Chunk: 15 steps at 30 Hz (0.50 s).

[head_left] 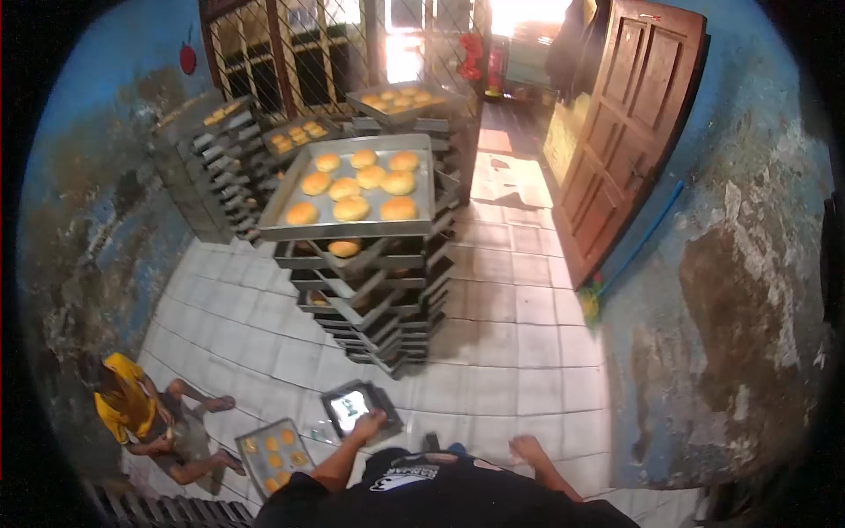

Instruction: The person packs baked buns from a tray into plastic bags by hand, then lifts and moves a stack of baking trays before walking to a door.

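Low in the view, my left hand (368,428) is closed at the right edge of a bright white sheet (350,407) with a dark print. Its material is washed out by glare. Beneath the sheet lies a dark rectangular tray (391,426) on the floor. My right hand (528,450) hangs over the floor tiles to the right, loosely open, holding nothing. Left of my left arm, a tray of buns (255,459) rests on the floor. Ahead stands a tall stack of criss-crossed metal trays (378,304), topped by a tray (422,189) of round golden buns (344,189).
A person in a yellow shirt (125,396) sits on the floor at the left, hands near the lap. More tray stacks (231,163) stand by the barred window. A brown door (616,132) stands open on the right. Another rack edge (180,512) shows at the bottom left.
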Available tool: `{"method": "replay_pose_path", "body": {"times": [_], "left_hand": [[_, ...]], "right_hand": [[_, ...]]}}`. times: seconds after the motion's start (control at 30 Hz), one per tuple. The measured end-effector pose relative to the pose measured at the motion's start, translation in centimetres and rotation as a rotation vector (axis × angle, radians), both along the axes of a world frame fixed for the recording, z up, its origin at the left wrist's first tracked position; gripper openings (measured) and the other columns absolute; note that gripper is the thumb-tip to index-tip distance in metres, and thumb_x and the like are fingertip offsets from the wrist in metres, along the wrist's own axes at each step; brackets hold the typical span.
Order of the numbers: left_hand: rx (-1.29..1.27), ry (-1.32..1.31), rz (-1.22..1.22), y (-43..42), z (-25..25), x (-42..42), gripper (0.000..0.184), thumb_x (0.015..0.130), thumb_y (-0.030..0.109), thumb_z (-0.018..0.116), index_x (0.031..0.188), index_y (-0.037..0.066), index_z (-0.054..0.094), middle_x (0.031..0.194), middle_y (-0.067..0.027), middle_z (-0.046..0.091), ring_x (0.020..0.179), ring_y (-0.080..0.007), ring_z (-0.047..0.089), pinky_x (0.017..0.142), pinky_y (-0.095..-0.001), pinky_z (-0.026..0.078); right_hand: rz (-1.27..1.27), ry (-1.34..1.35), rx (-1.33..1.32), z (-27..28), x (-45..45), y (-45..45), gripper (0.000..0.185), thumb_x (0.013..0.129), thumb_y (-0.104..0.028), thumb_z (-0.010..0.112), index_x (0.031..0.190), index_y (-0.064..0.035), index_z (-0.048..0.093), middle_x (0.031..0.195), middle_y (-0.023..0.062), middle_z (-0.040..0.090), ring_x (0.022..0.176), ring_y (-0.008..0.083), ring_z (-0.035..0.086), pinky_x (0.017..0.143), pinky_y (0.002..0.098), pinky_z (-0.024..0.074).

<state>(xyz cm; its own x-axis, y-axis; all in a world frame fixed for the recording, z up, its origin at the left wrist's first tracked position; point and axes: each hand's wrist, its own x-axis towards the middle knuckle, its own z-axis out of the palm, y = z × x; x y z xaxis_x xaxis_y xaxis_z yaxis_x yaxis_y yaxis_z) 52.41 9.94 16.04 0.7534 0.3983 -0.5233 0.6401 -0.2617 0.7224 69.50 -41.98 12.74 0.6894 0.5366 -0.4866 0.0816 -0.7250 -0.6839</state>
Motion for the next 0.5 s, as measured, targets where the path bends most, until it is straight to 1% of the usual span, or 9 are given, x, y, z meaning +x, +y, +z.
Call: {"method": "replay_pose_path", "body": {"times": [0.03, 0.07, 0.13, 0.27, 0.3, 0.33, 0.37, 0.47, 0.5], "left_hand": [[-0.054, -0.132, 0.042, -2.8, 8.0, 3.3, 0.040, 0.098, 0.040, 0.062, 0.117, 0.005, 0.070, 0.101, -0.0135, 0.074, 0.089, -0.0205, 0.070, 0.082, -0.0373, 0.054], [-0.052, -0.178, -0.046, -2.6, 6.0, 6.1, 0.036, 0.098, 0.035, 0.064, 0.115, 0.003, 0.070, 0.099, -0.0117, 0.073, 0.090, -0.0192, 0.070, 0.082, -0.0357, 0.054], [-0.130, -0.206, 0.046, -4.1, 8.4, 11.0, 0.039, 0.097, 0.037, 0.064, 0.115, 0.003, 0.070, 0.098, -0.0106, 0.074, 0.088, -0.0188, 0.069, 0.084, -0.0355, 0.053], [-0.119, -0.102, 0.015, -3.9, 1.9, 17.3, 0.041, 0.095, 0.040, 0.063, 0.109, 0.002, 0.072, 0.095, -0.0120, 0.074, 0.085, -0.0213, 0.069, 0.080, -0.0355, 0.053], [-0.098, 0.082, -0.015, -3.5, 1.0, 18.9, 0.041, 0.093, 0.041, 0.065, 0.102, 0.001, 0.073, 0.090, -0.0116, 0.074, 0.080, -0.0213, 0.069, 0.075, -0.0359, 0.053], [0.066, -0.076, -0.240, -1.9, -7.7, 19.4, 0.040, 0.092, 0.041, 0.067, 0.097, 0.002, 0.073, 0.086, -0.0112, 0.074, 0.075, -0.0208, 0.068, 0.070, -0.0354, 0.052], [-0.202, 0.148, 0.024, -2.6, -4.7, 21.0, 0.039, 0.091, 0.040, 0.068, 0.096, 0.002, 0.073, 0.083, -0.0115, 0.073, 0.075, -0.0213, 0.068, 0.069, -0.0362, 0.052], [0.121, 0.346, -0.378, -1.4, -9.9, 27.1, 0.054, 0.085, 0.057, 0.066, 0.105, 0.007, 0.076, 0.097, -0.0144, 0.076, 0.092, -0.0322, 0.072, 0.081, -0.0423, 0.054], [0.089, 0.263, -0.401, -1.2, -10.2, 29.7, 0.058, 0.084, 0.060, 0.064, 0.107, 0.008, 0.076, 0.100, -0.0141, 0.075, 0.095, -0.0339, 0.071, 0.082, -0.0427, 0.054]], "right_hand": [[-0.342, 0.161, 0.169, 1.8, 2.5, 0.0, 0.023, 0.092, -0.021, 0.065, 0.106, -0.0024, 0.065, 0.094, 0.0155, 0.072, 0.083, 0.0276, 0.070, 0.072, 0.0381, 0.0575], [-0.699, 0.355, 0.289, 3.8, 5.3, 1.2, 0.023, 0.093, -0.015, 0.066, 0.110, -0.0003, 0.064, 0.094, 0.0145, 0.072, 0.081, 0.0242, 0.071, 0.070, 0.0349, 0.0584], [-0.764, 0.363, 0.351, 7.3, 11.2, 3.1, 0.027, 0.094, -0.009, 0.066, 0.117, 0.0031, 0.061, 0.095, 0.0130, 0.071, 0.081, 0.0200, 0.070, 0.069, 0.0317, 0.0591], [-0.723, 0.303, 0.387, 6.7, 19.3, 6.5, 0.024, 0.093, -0.010, 0.065, 0.114, 0.0036, 0.062, 0.094, 0.0128, 0.071, 0.079, 0.0201, 0.069, 0.068, 0.0320, 0.0586], [-0.672, 0.336, 0.381, 5.7, 20.5, 7.1, 0.022, 0.093, -0.009, 0.065, 0.111, 0.0034, 0.063, 0.094, 0.0124, 0.071, 0.078, 0.0197, 0.069, 0.068, 0.0317, 0.0577], [-0.621, 0.366, 0.379, 4.9, 22.2, 7.7, 0.019, 0.093, -0.009, 0.065, 0.108, 0.0032, 0.064, 0.094, 0.0119, 0.071, 0.078, 0.0193, 0.069, 0.067, 0.0313, 0.0569], [-0.552, 0.429, 0.355, 3.3, 23.2, 7.6, 0.019, 0.094, -0.013, 0.066, 0.103, 0.0038, 0.066, 0.090, 0.0107, 0.071, 0.078, 0.0186, 0.069, 0.066, 0.0309, 0.0555], [-0.502, 0.455, 0.182, 2.0, 25.3, 7.5, 0.034, 0.094, -0.032, 0.066, 0.095, 0.0015, 0.073, 0.090, 0.0129, 0.074, 0.086, 0.0232, 0.071, 0.072, 0.0354, 0.0542], [-0.267, 0.297, 0.038, -0.9, 27.0, 5.9, 0.038, 0.092, -0.038, 0.066, 0.099, -0.0009, 0.074, 0.095, 0.0148, 0.075, 0.090, 0.0271, 0.071, 0.078, 0.0388, 0.0539]]}}
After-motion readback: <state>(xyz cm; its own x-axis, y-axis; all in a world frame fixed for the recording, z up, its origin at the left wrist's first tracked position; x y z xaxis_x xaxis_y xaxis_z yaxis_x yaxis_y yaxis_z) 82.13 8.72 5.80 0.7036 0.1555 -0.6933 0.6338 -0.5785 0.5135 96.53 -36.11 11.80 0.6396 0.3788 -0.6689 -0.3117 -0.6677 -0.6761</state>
